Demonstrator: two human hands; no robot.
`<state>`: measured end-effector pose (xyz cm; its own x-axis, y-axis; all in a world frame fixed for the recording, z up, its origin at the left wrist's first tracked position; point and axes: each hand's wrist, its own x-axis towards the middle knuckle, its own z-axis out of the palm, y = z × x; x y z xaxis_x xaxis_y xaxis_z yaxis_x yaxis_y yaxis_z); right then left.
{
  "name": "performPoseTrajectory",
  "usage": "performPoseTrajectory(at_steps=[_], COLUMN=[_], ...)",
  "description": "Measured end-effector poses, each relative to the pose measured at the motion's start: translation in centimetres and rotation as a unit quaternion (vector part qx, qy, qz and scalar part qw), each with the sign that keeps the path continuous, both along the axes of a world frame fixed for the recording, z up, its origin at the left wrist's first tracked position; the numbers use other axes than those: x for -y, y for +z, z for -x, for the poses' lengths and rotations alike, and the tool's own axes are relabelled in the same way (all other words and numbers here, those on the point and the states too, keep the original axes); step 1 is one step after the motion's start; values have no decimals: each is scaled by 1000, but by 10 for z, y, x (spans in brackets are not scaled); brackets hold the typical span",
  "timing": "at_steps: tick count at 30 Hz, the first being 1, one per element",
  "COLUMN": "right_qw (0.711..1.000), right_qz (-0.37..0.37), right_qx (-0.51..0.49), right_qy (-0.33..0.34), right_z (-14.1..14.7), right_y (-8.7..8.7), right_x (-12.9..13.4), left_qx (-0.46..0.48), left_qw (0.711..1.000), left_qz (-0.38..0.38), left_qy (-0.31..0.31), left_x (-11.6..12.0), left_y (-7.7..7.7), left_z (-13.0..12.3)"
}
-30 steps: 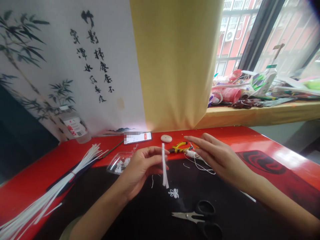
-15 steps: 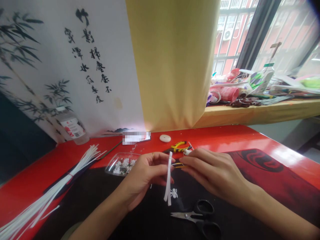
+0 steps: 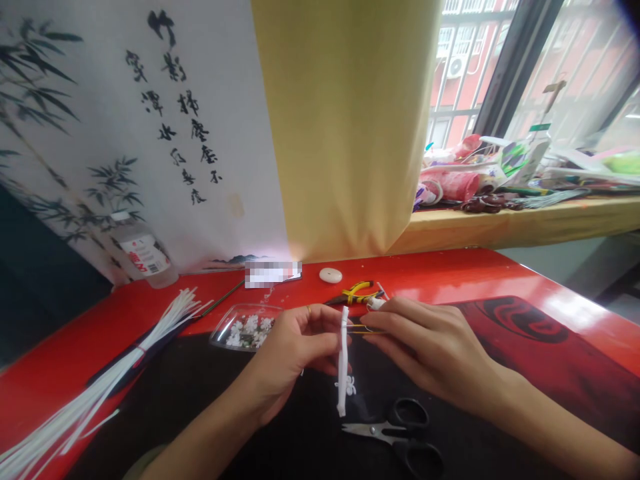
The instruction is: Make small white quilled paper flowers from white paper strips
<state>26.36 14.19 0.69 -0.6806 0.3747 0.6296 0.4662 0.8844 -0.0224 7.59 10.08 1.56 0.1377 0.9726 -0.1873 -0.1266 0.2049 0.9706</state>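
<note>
A narrow white strip hangs nearly upright from the fingertips of my left hand, which is closed on its upper part. My right hand pinches a thin yellow tool, whose tips reach the strip from the right. A small white object with thread shows at the right fingertips. Behind the strip's lower part, a small white flower shape lies on the black mat. Black-handled scissors rest just below and to the right of the strip.
Left of my hands are a clear tray of white flowers and a bundle of white strips. Yellow-black pliers, a white oval piece and a bottle stand or lie farther back on the red table.
The white strip has turned so that its two spread lower ends now look like one narrow edge. The yellow tool shows more level, and both hands have barely moved.
</note>
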Motion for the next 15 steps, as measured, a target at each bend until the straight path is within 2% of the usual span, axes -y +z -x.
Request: performPoseTrajectory(at_steps=[9,11,15], right_qw=[973,970,978], right_qz=[225,239,204], right_qx=[-28,-22,-21], right_qy=[38,34,26], right_z=[2,3,3], right_y=[6,6,3], right_x=[0,-1,0], left_qx=[-35,-42,-56], left_qw=[998,998,997], left_qz=[-53,-52,-57], left_qy=[15,16,11], left_x=[1,1,2], left_y=[-6,-5,-5], left_z=[-1,-1,-3])
